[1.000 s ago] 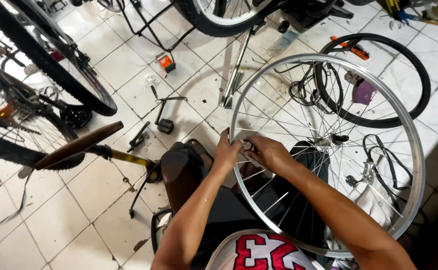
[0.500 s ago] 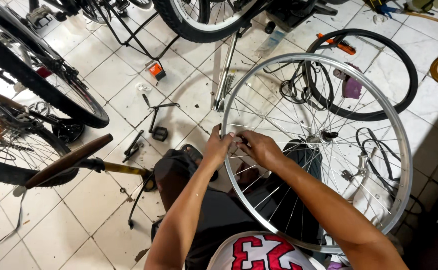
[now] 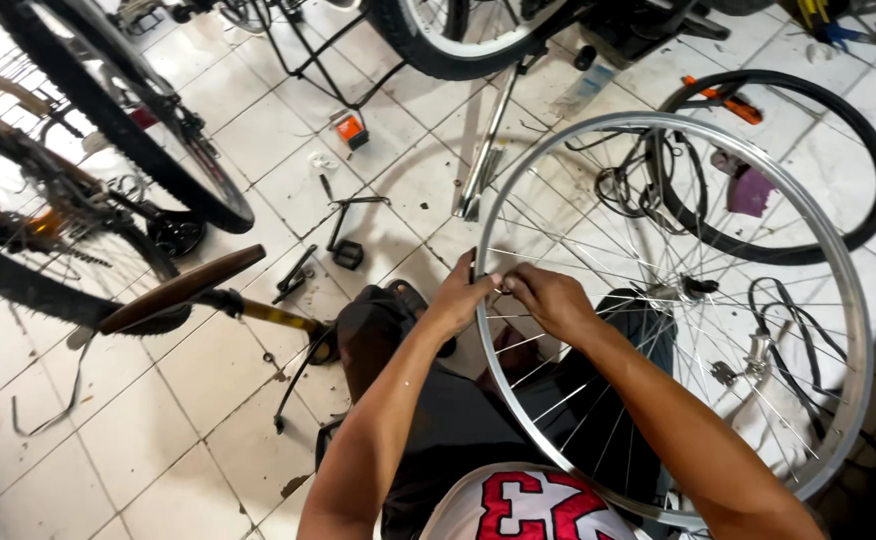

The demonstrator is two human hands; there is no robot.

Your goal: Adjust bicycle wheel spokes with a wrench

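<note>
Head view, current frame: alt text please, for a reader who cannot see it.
Both hands, left hand and right hand, meet at the rim of a bare spoked bicycle wheel held over the lap. A loose black tyre and a brown saddle lie on the white tiled floor.

fingertips (image 3: 498, 281) hidden, wheel rim (image 3: 658, 508) cut off

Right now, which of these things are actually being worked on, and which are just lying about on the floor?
In hand:
left hand and right hand, both at the silver spoked wheel

Lying about:
black tyre
purple rag
black pedal crank
brown saddle
orange reflector
</note>
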